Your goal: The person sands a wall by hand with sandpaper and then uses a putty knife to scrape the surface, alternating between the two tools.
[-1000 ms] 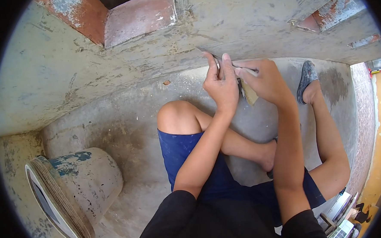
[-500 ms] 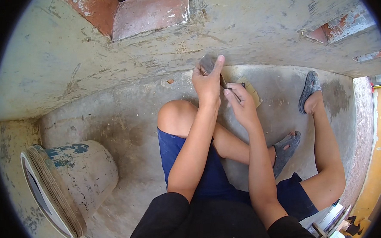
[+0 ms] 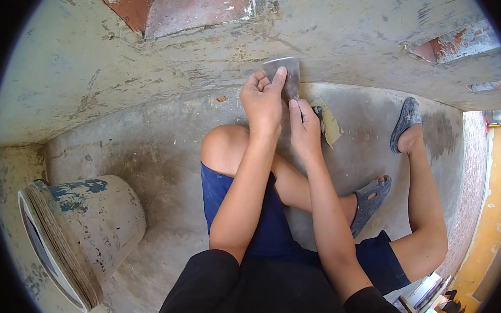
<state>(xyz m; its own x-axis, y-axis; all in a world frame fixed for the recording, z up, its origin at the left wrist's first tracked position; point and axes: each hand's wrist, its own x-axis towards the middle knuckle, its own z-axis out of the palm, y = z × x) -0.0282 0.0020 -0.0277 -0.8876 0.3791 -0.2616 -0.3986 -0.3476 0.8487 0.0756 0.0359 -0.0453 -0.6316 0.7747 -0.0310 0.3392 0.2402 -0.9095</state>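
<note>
A putty knife [image 3: 293, 81] with a wide metal blade is held up in front of the wall's base, its broad edge pointing away from me. My right hand [image 3: 305, 128] is closed around its handle, which is mostly hidden, with the thumb up near the neck. On the blade's left side my left hand [image 3: 262, 107] pinches the metal, thumb flat on the near face and fingers bent behind it. Just right of my right hand, a torn yellowish sheet [image 3: 330, 125] lies on the floor.
A paint-stained bucket [image 3: 98, 221] lies on its side at the left. Ahead stands a greyish wall [image 3: 200, 63] with reddish recesses [image 3: 197, 9]. A small brown chip [image 3: 221, 99] is on the concrete floor [image 3: 166, 161]. My sandalled feet [image 3: 372, 201] rest at the right.
The putty knife has turned so that its blade face shows broadly. My left thumb now presses on that face, and my right hand has shifted slightly left and up.
</note>
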